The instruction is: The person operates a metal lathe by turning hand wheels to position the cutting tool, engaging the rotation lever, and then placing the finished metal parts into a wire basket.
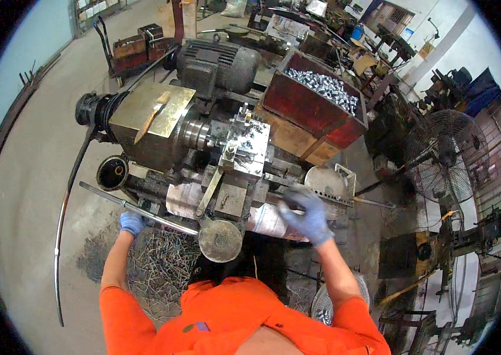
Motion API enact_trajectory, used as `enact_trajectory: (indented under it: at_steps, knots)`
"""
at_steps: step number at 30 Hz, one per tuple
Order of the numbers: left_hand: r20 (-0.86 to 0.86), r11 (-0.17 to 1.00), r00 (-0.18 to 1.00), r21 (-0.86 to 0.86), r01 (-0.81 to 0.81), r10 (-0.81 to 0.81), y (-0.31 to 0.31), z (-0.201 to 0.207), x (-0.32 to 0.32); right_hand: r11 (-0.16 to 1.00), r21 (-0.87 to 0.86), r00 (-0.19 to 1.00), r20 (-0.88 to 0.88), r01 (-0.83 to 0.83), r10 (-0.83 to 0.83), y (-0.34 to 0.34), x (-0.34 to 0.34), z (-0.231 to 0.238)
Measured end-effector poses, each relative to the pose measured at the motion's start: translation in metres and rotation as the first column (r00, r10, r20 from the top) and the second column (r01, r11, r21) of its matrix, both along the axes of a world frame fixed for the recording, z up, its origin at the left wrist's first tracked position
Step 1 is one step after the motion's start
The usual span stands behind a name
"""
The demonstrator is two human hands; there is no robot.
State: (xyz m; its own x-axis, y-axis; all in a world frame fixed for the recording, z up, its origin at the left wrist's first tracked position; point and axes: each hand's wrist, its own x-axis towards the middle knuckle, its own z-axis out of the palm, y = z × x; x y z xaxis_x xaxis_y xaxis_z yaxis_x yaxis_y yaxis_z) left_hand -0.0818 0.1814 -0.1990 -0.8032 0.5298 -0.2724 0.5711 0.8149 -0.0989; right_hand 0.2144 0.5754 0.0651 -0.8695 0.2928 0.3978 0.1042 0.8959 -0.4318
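Observation:
In front of me stands a small lathe with a chuck (196, 131) and a shiny, chip-covered tool block (252, 148). My left hand (132, 222), in a blue-grey glove, is low at the machine's left front, beside a long metal bar (138, 210). Its fingertips are hidden, so its grip does not show. My right hand (308, 216), gloved with dark, dirty fingers, hovers right of the tool block near a perforated strip (327, 196). Motion blurs it slightly; thumb and fingers are apart, with nothing visible between them. A round metal disc (220, 241) sits at the front.
Behind the lathe are an electric motor (218, 64) and a red bin (309, 102) holding many shiny metal pieces. Metal shavings (162, 266) cover the floor at lower left. A basket (323, 305) with metal parts is by my right arm. A large fan (447, 155) stands right.

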Motion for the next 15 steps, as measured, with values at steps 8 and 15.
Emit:
enact_trajectory:
  at_steps: [8,15]
  knots:
    - [0.167,0.935,0.960,0.240,-0.261,0.225,0.004,0.051,0.017,0.947,0.321,0.953,0.291,-0.019,-0.080,-0.034,-0.094,-0.012]
    - [0.324,0.779,0.855,0.366,-0.509,0.406,-0.112,-0.011,-0.001,0.950,0.261,0.985,-0.055,0.173,-0.164,-0.003,0.040,-0.022]
